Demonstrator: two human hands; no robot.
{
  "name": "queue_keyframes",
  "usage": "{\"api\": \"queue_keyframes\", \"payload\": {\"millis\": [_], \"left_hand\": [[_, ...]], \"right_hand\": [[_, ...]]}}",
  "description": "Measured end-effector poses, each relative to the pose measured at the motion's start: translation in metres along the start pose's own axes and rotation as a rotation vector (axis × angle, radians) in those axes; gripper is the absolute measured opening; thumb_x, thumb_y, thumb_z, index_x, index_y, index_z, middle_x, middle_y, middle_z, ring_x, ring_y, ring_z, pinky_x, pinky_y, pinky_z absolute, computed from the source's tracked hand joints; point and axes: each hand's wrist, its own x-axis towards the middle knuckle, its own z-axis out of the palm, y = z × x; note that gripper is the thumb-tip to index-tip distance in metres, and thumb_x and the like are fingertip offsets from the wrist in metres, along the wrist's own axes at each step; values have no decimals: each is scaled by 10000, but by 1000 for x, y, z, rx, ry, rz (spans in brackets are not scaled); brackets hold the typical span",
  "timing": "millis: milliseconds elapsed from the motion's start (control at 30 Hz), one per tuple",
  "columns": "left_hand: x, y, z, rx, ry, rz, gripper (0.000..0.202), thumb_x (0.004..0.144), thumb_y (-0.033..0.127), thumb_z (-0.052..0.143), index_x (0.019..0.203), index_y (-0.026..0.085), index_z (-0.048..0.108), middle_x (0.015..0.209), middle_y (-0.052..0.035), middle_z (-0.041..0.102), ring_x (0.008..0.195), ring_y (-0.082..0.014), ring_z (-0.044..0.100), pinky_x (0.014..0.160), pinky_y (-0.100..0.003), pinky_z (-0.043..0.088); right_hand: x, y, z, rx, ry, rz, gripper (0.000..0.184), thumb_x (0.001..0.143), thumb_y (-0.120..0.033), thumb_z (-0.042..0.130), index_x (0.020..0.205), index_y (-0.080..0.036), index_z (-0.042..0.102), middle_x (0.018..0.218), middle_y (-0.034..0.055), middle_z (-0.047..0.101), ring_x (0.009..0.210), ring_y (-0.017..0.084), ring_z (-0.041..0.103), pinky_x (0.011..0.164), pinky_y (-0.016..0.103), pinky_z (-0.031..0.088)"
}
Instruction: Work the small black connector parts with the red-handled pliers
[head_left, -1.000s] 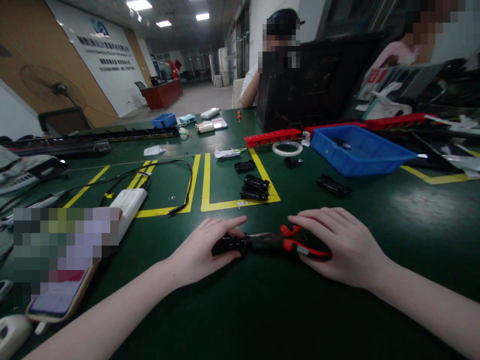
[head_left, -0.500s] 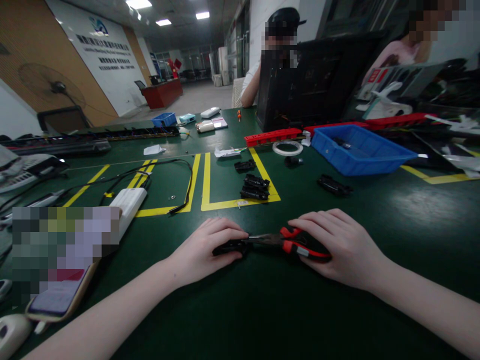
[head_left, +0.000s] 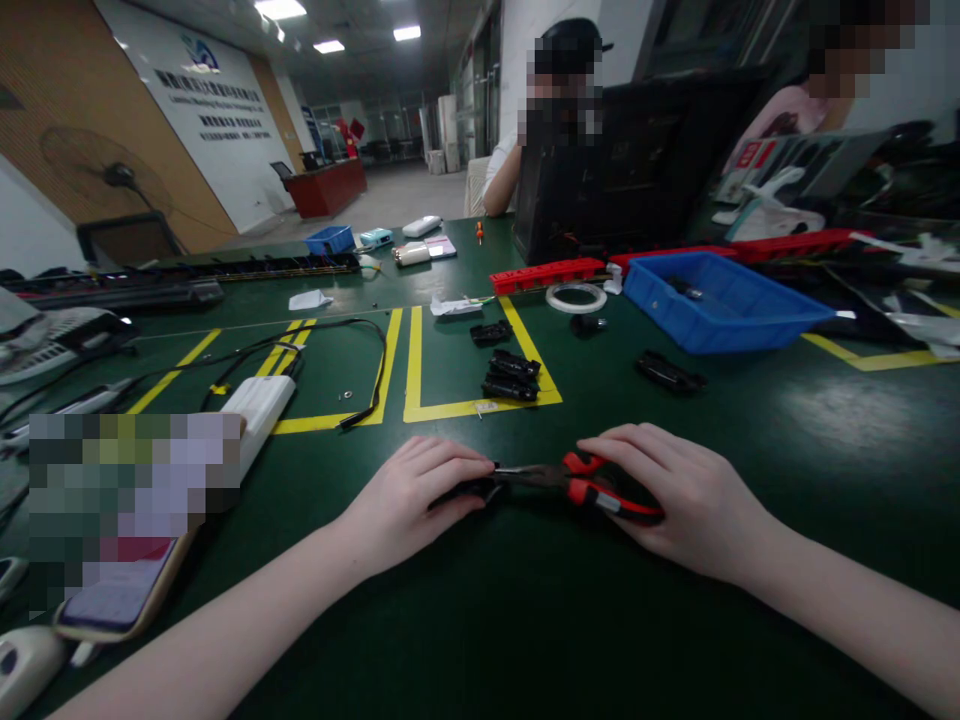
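Note:
My left hand (head_left: 420, 490) is closed around a small black plastic part (head_left: 484, 489), most of it hidden under the fingers. In my right hand (head_left: 675, 495) is a pair of needle-nose pliers (head_left: 581, 480) with red and black handles. The pliers' jaws point left and their tips meet the black part by my left fingertips; I cannot make out what they grip. Beyond the hands, two similar black parts (head_left: 511, 375) lie together inside a yellow taped outline, and another black part (head_left: 490, 332) lies farther back. One more black part (head_left: 670, 371) rests in front of the blue bin.
A blue bin (head_left: 720, 335) with dark pieces stands at the back right, beside a roll of tape (head_left: 576, 298) and red strips (head_left: 551, 274). To the left lie a phone (head_left: 120, 590), a white box (head_left: 262, 405) and a black cable (head_left: 384, 365). A person sits across the table.
The black part in my left hand has tilted slightly, with the pliers still against it. Both hands stay in nearly the same place.

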Motion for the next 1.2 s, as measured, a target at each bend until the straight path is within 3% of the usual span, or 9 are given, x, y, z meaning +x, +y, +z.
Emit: {"api": "queue_keyframes", "payload": {"millis": [567, 867, 1200], "left_hand": [[-2, 2, -1, 5, 2, 35, 335, 1005, 216, 497, 1338, 192, 517, 1218, -102, 643, 1129, -222, 606, 956, -421, 549], [-3, 2, 0, 24, 20, 44, 320, 982, 203, 544, 1301, 188, 546, 1206, -95, 636, 1111, -206, 606, 954, -390, 546], [-3, 3, 0, 46, 16, 66, 275, 994, 209, 524, 1264, 192, 573, 1162, -95, 644, 1081, -208, 614, 929, -393, 553]], "right_hand": [[-4, 1, 0, -1, 2, 29, 424, 779, -162, 601, 1202, -164, 587, 1069, 119, 662, 865, 237, 645, 670, 332, 546], [-8, 7, 6, 31, 21, 16, 475, 753, -170, 605, 1226, -185, 576, 1073, 104, 665, 857, 223, 651, 710, 336, 547], [-6, 6, 4, 93, -7, 35, 366, 807, -224, 581, 1171, -192, 594, 1033, 97, 680, 836, 204, 676, 707, 317, 564]]}}
